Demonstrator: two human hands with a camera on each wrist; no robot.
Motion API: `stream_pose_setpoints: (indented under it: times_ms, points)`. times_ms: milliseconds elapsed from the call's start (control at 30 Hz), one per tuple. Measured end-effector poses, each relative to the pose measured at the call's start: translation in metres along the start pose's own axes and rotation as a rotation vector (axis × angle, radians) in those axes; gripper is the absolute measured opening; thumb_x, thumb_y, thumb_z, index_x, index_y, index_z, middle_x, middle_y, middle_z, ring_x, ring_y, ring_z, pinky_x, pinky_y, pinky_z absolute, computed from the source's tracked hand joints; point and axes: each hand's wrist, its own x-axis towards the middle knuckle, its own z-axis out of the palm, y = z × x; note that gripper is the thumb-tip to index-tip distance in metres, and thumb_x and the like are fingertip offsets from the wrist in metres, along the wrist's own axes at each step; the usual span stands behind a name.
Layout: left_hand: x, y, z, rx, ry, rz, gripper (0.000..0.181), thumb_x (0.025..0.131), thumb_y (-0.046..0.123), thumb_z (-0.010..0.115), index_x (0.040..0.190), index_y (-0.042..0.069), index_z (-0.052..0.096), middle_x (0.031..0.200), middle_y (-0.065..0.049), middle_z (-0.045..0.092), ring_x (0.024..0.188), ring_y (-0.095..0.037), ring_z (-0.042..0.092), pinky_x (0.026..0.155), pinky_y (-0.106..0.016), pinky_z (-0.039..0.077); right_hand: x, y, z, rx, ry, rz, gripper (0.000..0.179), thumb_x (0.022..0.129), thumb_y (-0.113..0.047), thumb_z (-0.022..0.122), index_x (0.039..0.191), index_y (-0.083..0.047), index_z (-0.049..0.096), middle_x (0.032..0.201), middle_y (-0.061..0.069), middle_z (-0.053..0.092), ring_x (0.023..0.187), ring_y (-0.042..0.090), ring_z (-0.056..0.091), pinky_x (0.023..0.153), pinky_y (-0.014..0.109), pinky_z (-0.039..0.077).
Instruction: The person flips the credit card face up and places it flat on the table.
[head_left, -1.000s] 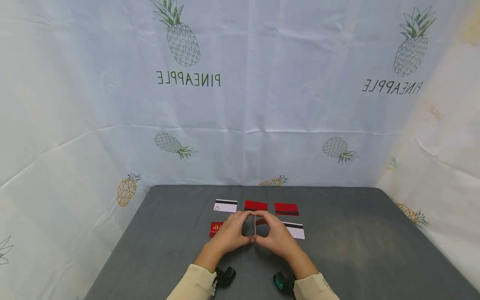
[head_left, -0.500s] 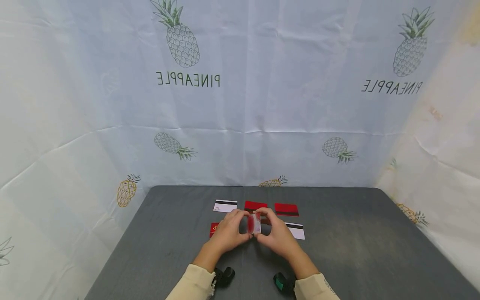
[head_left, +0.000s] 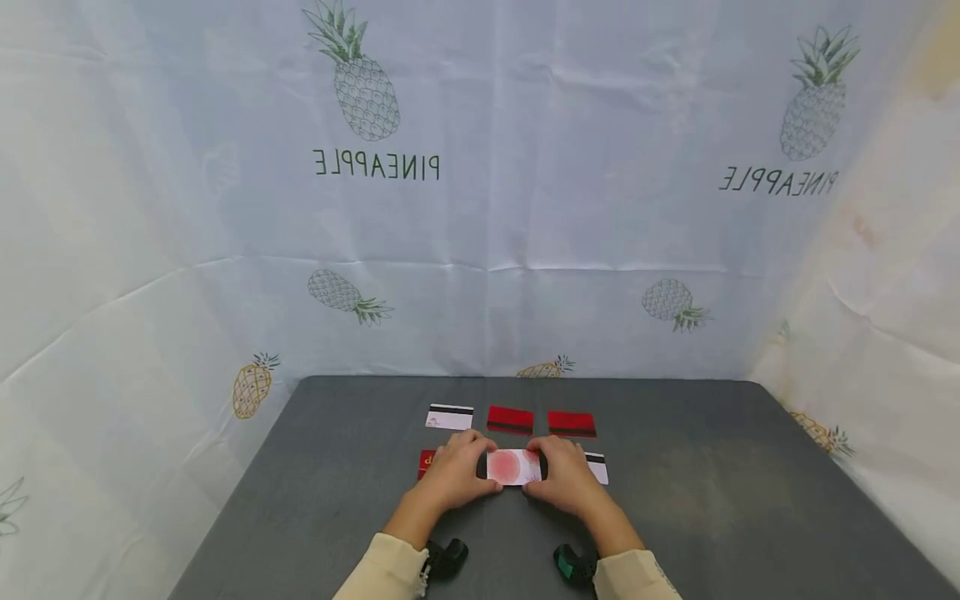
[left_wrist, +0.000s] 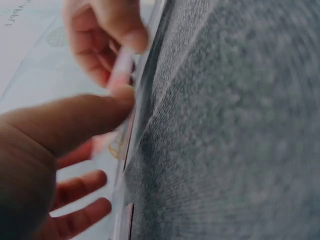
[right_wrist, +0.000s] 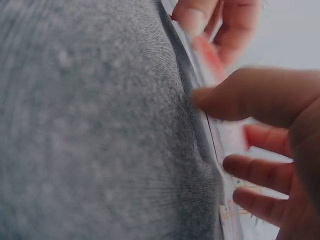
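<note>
A white card with a pink-red round patch [head_left: 513, 467] is held between both hands in the head view. My left hand [head_left: 453, 469] pinches its left end between thumb and index finger, and my right hand [head_left: 567, 476] pinches its right end the same way. In the left wrist view the card [left_wrist: 120, 71] shows blurred and nearly edge-on, with the left thumb [left_wrist: 90, 117] in front of it. The right wrist view has the card [right_wrist: 212, 61] partly behind the right thumb [right_wrist: 245, 95]. The other fingers of both hands stand away from the card.
Behind the hands lie a white striped card [head_left: 450, 417] and two red striped cards [head_left: 511, 419]. A red card [head_left: 426, 461] and another white striped card [head_left: 597, 468] are partly covered by the hands. All lie on the dark grey table [head_left: 337, 500], before a pineapple-print cloth [head_left: 487, 208].
The card between the hands was edge-on, then turned so that its patterned face shows. The hands have come slightly apart and lower in the view, which has tilted up a little.
</note>
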Motion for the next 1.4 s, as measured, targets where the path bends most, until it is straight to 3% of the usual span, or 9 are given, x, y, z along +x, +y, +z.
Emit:
stream_pose_setpoints:
  times_ms: [100, 267, 767, 933, 1167, 1400]
  points:
    - [-0.002, 0.0, 0.002, 0.035, -0.054, -0.005, 0.047, 0.079, 0.039, 0.081, 0.118, 0.017, 0.068, 0.115, -0.001, 0.058, 0.112, -0.024, 0.051, 0.088, -0.047, 0.042, -0.002, 0.002, 0.002, -0.009, -0.035, 0.011, 0.047, 0.068, -0.022, 0.085, 0.111, -0.012, 0.067, 0.108, 0.004, 0.065, 0.111, 0.033, 0.058, 0.103, 0.067, 0.032]
    - [-0.002, -0.001, 0.004, 0.09, -0.09, -0.009, 0.048, 0.082, 0.039, 0.078, 0.123, 0.017, 0.066, 0.118, -0.002, 0.057, 0.114, -0.023, 0.048, 0.089, -0.045, 0.04, -0.002, 0.006, 0.005, -0.03, -0.05, -0.002, 0.048, 0.072, -0.026, 0.083, 0.115, -0.012, 0.068, 0.11, 0.005, 0.064, 0.112, 0.032, 0.056, 0.103, 0.066, 0.033]
    - [0.0, -0.003, 0.006, 0.123, -0.101, 0.008, 0.048, 0.087, 0.038, 0.073, 0.129, 0.016, 0.063, 0.123, -0.004, 0.053, 0.118, -0.024, 0.046, 0.09, -0.044, 0.038, -0.002, 0.001, 0.001, -0.092, -0.056, -0.036, 0.049, 0.077, -0.03, 0.08, 0.117, -0.005, 0.069, 0.111, 0.009, 0.062, 0.117, 0.035, 0.055, 0.107, 0.07, 0.026]
    - [-0.003, -0.003, 0.007, 0.121, -0.098, 0.005, 0.048, 0.087, 0.038, 0.073, 0.128, 0.016, 0.063, 0.123, -0.003, 0.054, 0.119, -0.024, 0.046, 0.091, -0.044, 0.038, -0.004, -0.002, -0.002, -0.126, -0.034, -0.046, 0.058, 0.073, -0.03, 0.085, 0.12, -0.003, 0.067, 0.117, 0.011, 0.064, 0.121, 0.037, 0.055, 0.109, 0.065, 0.028]
    - [-0.004, -0.002, 0.007, 0.1, -0.112, -0.006, 0.049, 0.086, 0.036, 0.074, 0.129, 0.016, 0.063, 0.124, -0.004, 0.053, 0.119, -0.024, 0.046, 0.092, -0.045, 0.038, -0.014, 0.017, -0.023, -0.117, -0.092, 0.108, 0.073, 0.068, -0.03, 0.089, 0.13, -0.004, 0.062, 0.135, 0.014, 0.056, 0.128, 0.039, 0.047, 0.103, 0.057, 0.041]
    - [-0.002, -0.006, 0.006, 0.095, -0.103, -0.002, 0.049, 0.086, 0.038, 0.074, 0.129, 0.017, 0.063, 0.124, -0.003, 0.053, 0.119, -0.024, 0.046, 0.092, -0.045, 0.037, -0.022, 0.05, -0.05, -0.128, -0.142, 0.211, 0.077, 0.068, -0.037, 0.089, 0.132, -0.005, 0.06, 0.133, 0.02, 0.054, 0.123, 0.042, 0.048, 0.097, 0.061, 0.043]
